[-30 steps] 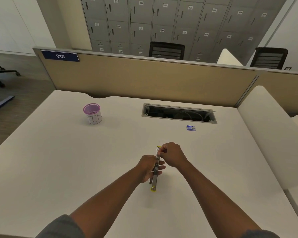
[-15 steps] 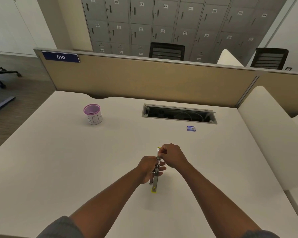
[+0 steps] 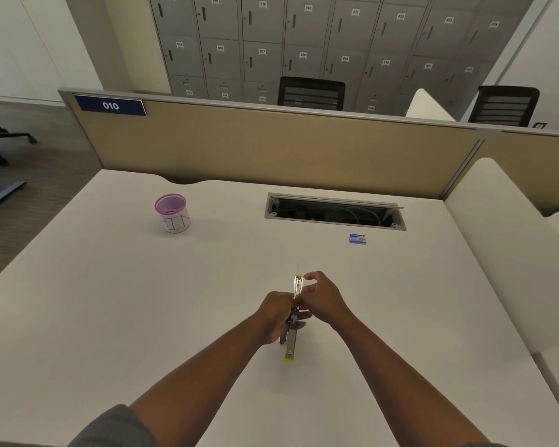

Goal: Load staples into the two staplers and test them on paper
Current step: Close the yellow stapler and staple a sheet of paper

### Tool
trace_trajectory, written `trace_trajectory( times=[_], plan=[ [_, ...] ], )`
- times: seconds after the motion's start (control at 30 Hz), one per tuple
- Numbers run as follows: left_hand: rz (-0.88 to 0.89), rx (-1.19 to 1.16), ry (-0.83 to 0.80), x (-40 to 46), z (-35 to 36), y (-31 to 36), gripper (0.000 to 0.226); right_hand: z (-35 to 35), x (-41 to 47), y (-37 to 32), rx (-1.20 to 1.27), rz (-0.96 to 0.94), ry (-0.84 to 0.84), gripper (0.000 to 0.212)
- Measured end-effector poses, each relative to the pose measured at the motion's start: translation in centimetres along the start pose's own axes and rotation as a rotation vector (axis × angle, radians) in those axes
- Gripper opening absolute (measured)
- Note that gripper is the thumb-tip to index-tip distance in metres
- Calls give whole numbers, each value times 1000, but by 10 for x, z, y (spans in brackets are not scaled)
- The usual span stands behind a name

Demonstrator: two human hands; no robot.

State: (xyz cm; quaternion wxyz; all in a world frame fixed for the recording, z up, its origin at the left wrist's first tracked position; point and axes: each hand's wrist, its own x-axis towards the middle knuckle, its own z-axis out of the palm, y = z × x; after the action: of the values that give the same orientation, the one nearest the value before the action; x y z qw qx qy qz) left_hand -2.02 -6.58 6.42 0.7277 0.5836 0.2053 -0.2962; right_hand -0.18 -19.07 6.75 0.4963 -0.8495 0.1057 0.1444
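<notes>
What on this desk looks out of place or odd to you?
Little stands out. The stapler is swung fully open between the left hand and right hand, which fits loading. The task names two staplers and paper, yet I see only one stapler and no paper. The desk's cable hatch gapes open, wires showing.

— What stands behind the white desk (image 3: 110, 317)?
— A tan partition (image 3: 288, 150) with a blue "010" sign (image 3: 110, 106), then grey numbered lockers (image 3: 304, 37) and two black chairs (image 3: 311, 93).
— And the floor?
— Dark wood floor (image 3: 29, 195) at left.
</notes>
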Motion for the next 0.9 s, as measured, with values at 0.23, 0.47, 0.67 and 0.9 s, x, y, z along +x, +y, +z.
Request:
trace_trajectory(
  times=[0.23,0.47,0.67,0.9],
  plan=[
    [26,16,-35,0,-1,-2,25,3,2,3,-63,0,66,38],
    [20,-11,-80,-1,-2,-2,25,1,3,1,-96,2,156,31],
    [7,-38,-110,0,-3,-2,22,-1,7,1,-40,25,206,22],
    [-6,-124,-97,5,-8,-2,37,-7,2,-1,107,-1,62,27]
  ],
)
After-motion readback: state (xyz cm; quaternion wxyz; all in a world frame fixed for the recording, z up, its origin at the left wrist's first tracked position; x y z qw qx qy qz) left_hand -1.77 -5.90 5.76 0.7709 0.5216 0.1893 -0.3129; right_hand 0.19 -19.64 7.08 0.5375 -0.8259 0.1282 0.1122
